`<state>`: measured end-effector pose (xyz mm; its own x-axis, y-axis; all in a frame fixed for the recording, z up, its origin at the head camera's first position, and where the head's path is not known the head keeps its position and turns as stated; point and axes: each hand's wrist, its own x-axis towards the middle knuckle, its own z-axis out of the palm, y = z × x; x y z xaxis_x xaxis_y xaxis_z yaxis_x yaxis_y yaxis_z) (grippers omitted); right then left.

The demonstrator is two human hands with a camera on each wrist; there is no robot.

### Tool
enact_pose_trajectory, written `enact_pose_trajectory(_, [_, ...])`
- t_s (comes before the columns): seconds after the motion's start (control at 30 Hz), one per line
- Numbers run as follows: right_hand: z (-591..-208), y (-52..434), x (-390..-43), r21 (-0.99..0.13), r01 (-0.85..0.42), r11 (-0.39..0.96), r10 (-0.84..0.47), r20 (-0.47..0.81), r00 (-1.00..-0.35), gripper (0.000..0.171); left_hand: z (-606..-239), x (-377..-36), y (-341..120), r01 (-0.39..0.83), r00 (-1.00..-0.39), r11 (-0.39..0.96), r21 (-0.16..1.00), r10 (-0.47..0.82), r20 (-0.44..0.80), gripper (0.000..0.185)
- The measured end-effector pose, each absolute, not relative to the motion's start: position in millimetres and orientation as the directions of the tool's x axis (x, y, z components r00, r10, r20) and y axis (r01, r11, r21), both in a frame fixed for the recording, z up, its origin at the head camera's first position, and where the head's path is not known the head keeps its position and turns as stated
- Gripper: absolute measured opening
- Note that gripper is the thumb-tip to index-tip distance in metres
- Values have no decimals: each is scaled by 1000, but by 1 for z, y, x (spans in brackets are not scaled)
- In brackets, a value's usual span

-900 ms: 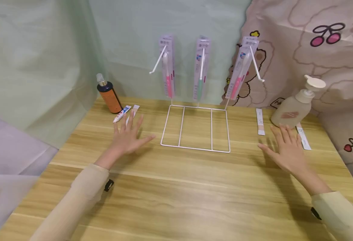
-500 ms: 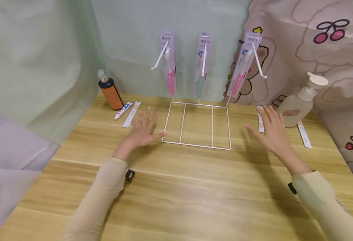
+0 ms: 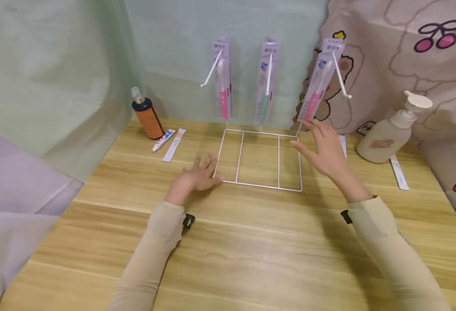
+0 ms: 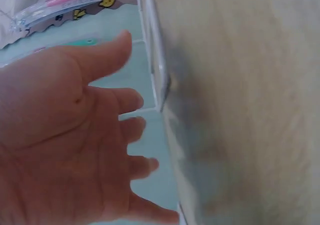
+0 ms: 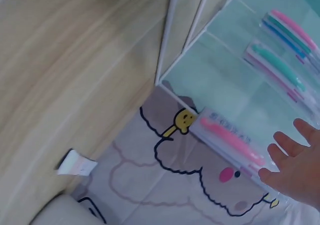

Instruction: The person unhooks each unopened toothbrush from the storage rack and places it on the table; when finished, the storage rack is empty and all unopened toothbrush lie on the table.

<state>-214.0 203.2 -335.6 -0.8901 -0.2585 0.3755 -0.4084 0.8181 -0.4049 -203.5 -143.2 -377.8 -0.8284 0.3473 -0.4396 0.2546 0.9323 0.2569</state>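
Wooden table (image 3: 251, 246) bearing a white wire rack (image 3: 279, 162), on which three packaged toothbrushes (image 3: 223, 97) hang; a pump bottle (image 3: 383, 140) stands to the right. Both hands are spread and hold nothing: the left hand (image 3: 200, 175) lies at the rack's near-left corner, the right hand (image 3: 326, 151) before the rightmost toothbrush, contact indeterminable. Far left, a toothpaste tube (image 3: 163, 140).

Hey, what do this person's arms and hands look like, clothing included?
The left sleeve and right sleeve are long and cream-coloured. A left black fitting and right black fitting peek out near the wrists. The left hand and right hand are bare, with no gloves or rings visible.
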Motion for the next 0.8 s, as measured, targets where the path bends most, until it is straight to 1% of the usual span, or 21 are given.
enact_pose_trajectory(0.13, [-333,197,-220,-379,-414,828,-282,357,-891,73,-376,-204,-139,254,-801,938,237,341,-492,70])
enact_pose_trajectory(0.2, [-331,194,-222,-358,-423,832,-298,354,-886,73,-375,-204,-138,234,-792,943,236,326,-516,68])
enact_pose_trajectory(0.3, [-328,190,-225,-331,-443,833,-319,367,-874,72,-374,-205,-136,206,-804,951,231,299,-514,65])
enact_pose_trajectory(0.47, [-320,177,-230,-297,-471,831,-344,392,-854,66,-374,-205,-133,148,-841,961,236,247,-481,62])
enact_pose_trajectory(0.57, [-313,166,-233,-292,-476,829,-352,388,-852,65,-375,-204,-131,148,-856,964,223,238,-459,64])
enact_pose_trajectory(0.7, [-305,147,-239,-330,-488,808,-370,360,-857,64,-376,-205,-129,160,-868,967,199,234,-439,68])
enact_pose_trajectory(0.8, [-302,133,-246,-422,-495,759,-388,318,-865,61,-376,-207,-128,153,-875,966,208,230,-426,70])
